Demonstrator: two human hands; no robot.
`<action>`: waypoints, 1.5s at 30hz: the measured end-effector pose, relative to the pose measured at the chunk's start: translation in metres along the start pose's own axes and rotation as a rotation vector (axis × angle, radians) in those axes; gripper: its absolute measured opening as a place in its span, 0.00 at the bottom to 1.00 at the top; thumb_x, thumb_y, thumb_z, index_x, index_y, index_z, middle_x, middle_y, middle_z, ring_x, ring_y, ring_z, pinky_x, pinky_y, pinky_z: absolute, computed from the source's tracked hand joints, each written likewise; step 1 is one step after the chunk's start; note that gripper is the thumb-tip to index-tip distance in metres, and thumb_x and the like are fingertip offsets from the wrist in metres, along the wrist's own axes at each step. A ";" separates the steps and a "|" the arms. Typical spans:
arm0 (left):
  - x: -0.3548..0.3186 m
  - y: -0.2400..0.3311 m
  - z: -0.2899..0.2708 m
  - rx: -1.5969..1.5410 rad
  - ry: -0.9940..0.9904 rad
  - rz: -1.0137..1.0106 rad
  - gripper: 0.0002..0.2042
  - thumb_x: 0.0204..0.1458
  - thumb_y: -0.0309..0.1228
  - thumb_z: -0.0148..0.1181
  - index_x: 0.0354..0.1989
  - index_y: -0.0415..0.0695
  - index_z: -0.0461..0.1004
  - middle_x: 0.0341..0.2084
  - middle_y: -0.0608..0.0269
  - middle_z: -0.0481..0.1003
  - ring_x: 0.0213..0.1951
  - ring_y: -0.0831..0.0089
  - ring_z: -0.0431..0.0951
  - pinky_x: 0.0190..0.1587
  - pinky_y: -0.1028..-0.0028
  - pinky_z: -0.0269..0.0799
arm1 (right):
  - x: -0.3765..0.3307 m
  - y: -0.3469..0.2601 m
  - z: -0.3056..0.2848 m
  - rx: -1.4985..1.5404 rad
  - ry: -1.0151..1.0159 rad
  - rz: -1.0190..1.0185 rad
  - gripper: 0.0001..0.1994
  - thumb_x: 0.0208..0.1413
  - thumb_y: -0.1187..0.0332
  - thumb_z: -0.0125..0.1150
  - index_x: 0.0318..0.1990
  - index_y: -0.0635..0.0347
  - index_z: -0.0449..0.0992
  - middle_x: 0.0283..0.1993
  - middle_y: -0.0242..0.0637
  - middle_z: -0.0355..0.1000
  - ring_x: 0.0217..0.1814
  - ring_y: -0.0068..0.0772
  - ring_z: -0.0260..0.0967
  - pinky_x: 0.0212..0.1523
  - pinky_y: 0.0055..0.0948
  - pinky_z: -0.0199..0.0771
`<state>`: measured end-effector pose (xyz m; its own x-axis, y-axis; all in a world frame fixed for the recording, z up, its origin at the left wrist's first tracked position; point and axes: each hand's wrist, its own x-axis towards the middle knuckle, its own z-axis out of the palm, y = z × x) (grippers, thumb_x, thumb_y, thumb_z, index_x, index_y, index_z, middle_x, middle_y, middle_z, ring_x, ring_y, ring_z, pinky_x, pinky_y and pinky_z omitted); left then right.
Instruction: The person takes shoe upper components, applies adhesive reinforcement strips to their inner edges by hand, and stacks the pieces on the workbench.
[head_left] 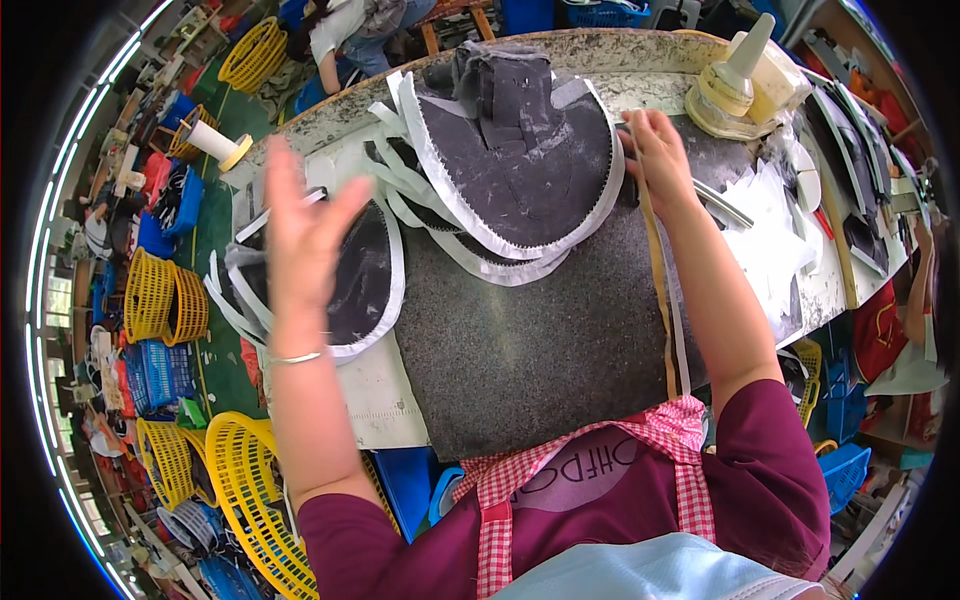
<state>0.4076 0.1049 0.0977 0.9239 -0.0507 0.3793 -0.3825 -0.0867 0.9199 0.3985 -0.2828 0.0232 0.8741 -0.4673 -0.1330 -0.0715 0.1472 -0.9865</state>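
My left hand [305, 215], smeared by motion, is raised over the left stack of dark curved fabric pieces [370, 270] with white edging. Its thumb stands apart from the fingers, and it appears to hold nothing. At the right side of a second stack of white-edged dark pieces [530, 190], my right hand [657, 155] has its fingers curled together. Something small and dark shows by those fingers, too hidden to name. A long brown strip [660, 290] runs from near that hand down the dark mat [500, 370].
Beyond my right hand stand a cream pot with a cone-shaped spout [735, 85] and white sheets [765, 230]. A white thread spool [220, 147] is at the table's left edge. Yellow baskets [245, 490] stand on the floor at left. Another person [350, 40] bends at the far side.
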 end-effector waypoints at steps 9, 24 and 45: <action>-0.008 -0.065 0.084 -0.392 -0.016 -0.443 0.34 0.46 0.31 0.78 0.61 0.36 0.66 0.53 0.53 0.75 0.51 0.65 0.78 0.56 0.65 0.75 | -0.009 0.012 0.030 0.384 -0.430 0.122 0.10 0.74 0.61 0.51 0.51 0.56 0.73 0.45 0.28 0.73 0.48 0.21 0.69 0.53 0.28 0.72; -0.257 0.078 0.052 0.701 -0.056 0.078 0.63 0.37 0.40 0.84 0.76 0.34 0.41 0.69 0.39 0.56 0.72 0.46 0.51 0.72 0.53 0.49 | -0.194 -0.048 -0.198 -0.049 -0.076 -0.297 0.09 0.71 0.63 0.55 0.41 0.59 0.72 0.46 0.41 0.76 0.43 0.33 0.77 0.48 0.36 0.81; -0.170 0.114 0.097 0.023 -0.247 -0.084 0.17 0.53 0.16 0.63 0.53 0.37 0.80 0.40 0.57 0.83 0.40 0.76 0.83 0.43 0.76 0.80 | -0.199 -0.100 -0.006 -0.711 -0.704 -1.064 0.11 0.39 0.62 0.79 0.28 0.50 0.81 0.31 0.26 0.66 0.40 0.33 0.62 0.46 0.34 0.59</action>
<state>0.2054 0.0075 0.1286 0.9222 -0.2837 0.2628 -0.3070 -0.1238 0.9436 0.2285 -0.2095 0.1477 0.6991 0.4668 0.5416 0.7105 -0.5389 -0.4526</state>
